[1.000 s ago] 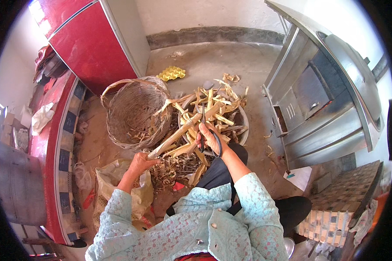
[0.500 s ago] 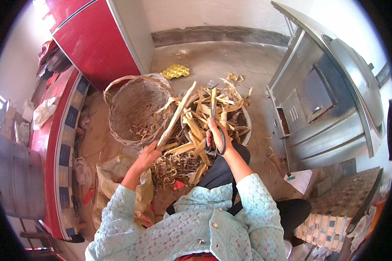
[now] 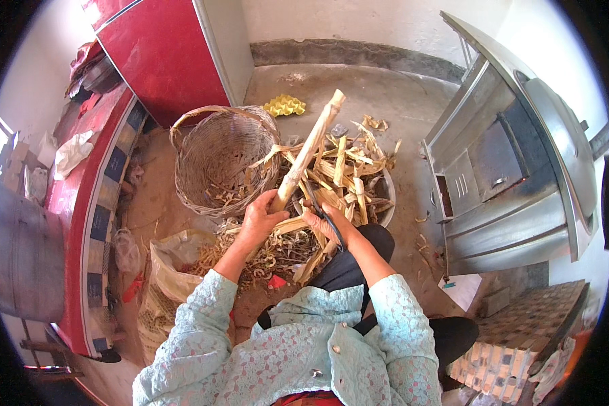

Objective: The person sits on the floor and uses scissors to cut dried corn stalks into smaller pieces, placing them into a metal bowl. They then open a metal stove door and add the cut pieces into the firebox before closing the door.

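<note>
My left hand [image 3: 258,220] is closed round the lower end of a thick, pale dried stalk [image 3: 312,147], which slants up and to the right. Close beside it, my right hand [image 3: 330,222] grips dark-handled scissors [image 3: 340,238]; their blades are partly hidden among the stalks. Beyond both hands, a pile of dry yellow stalks and husks [image 3: 348,166] fills a pale round basin [image 3: 390,208]. Small dry scraps [image 3: 267,260] lie on the floor below my hands.
A wicker basket [image 3: 213,152] with some scraps inside stands left of the basin. Nearer is a pale sack [image 3: 172,274]. A yellow egg tray [image 3: 284,105] lies behind. A metal stove [image 3: 484,162] stands at right, a red cabinet [image 3: 159,57] at back left.
My left hand has moved right and slightly up, bringing the stalk in front of the basin. My right hand has turned inward, and the scissors now tilt toward the stalk's lower end.
</note>
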A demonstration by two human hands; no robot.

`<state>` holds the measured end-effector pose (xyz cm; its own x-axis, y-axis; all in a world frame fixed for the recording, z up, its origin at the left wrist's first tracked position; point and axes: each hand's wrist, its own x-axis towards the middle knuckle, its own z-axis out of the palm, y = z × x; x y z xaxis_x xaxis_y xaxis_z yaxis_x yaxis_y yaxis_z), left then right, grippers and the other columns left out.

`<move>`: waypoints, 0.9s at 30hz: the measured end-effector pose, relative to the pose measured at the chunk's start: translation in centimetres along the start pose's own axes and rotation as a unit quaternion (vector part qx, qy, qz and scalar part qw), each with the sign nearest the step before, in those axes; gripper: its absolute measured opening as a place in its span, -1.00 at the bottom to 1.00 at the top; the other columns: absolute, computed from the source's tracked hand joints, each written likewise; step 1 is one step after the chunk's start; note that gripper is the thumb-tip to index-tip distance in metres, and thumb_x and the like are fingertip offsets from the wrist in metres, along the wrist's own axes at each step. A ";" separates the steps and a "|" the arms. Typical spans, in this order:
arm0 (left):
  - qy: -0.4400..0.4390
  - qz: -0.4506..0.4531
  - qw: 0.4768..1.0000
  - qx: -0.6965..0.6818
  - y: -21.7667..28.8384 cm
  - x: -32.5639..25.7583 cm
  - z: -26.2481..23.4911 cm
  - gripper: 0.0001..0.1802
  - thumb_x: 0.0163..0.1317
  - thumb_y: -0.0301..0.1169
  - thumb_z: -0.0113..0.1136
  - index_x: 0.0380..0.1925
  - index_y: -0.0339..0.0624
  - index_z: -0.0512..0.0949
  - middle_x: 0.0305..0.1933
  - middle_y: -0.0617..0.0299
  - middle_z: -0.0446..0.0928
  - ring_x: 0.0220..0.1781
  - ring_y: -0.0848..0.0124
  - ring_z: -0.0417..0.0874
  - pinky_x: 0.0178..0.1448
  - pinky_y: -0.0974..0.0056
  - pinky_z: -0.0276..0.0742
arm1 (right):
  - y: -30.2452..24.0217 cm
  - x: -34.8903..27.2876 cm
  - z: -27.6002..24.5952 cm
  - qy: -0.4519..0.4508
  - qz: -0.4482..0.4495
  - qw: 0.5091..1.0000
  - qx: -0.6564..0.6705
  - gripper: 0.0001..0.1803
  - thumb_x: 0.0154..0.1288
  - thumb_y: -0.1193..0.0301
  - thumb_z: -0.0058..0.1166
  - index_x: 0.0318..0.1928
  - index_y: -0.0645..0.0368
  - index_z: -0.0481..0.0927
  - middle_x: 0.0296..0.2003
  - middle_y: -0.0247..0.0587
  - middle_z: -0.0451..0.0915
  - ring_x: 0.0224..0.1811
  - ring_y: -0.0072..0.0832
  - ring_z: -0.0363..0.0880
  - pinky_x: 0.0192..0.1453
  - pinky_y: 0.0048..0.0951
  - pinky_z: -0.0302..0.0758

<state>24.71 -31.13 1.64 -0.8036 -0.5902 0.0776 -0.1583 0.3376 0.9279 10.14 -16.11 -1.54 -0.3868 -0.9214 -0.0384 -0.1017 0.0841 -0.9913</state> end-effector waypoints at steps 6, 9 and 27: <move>0.010 -0.012 1.000 0.012 1.1 0.7 1.6 -0.52 -0.11 -0.49 0.37 -0.12 -0.34 0.49 -0.31 0.12 0.57 -0.29 0.42 0.56 -0.17 0.31 0.48 | -1.2 -0.2 -0.4 -0.026 0.026 0.996 -0.075 -0.36 0.22 -0.05 0.05 0.06 0.25 0.38 -0.31 -0.34 0.48 -0.28 -0.57 0.42 -0.18 -0.53 0.40; 0.022 -0.015 1.000 -0.007 0.7 0.8 1.7 -0.54 -0.10 -0.49 0.36 -0.12 -0.35 0.49 -0.32 0.11 0.57 -0.29 0.42 0.56 -0.17 0.31 0.48 | -2.7 -0.3 0.0 -0.035 0.021 0.994 -0.104 -0.37 0.21 -0.06 0.06 0.02 0.24 0.40 -0.36 -0.31 0.48 -0.32 -0.57 0.42 -0.21 -0.53 0.40; 0.041 0.006 0.987 0.158 1.1 0.4 1.6 -0.51 -0.09 -0.39 0.28 -0.08 -0.30 0.49 -0.17 -0.06 0.56 -0.14 0.09 0.60 -0.07 0.14 0.48 | -1.8 0.1 -0.2 0.051 0.012 0.997 -0.053 -0.37 0.20 -0.10 0.03 -0.04 0.24 0.40 -0.38 -0.34 0.43 -0.34 -0.55 0.37 -0.20 -0.53 0.36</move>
<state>23.25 -29.82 2.07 -0.7602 -0.6367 0.1295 -0.3302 0.5502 0.7669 10.04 -16.30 0.26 -0.4803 -0.8760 -0.0440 -0.1854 0.1504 -0.9711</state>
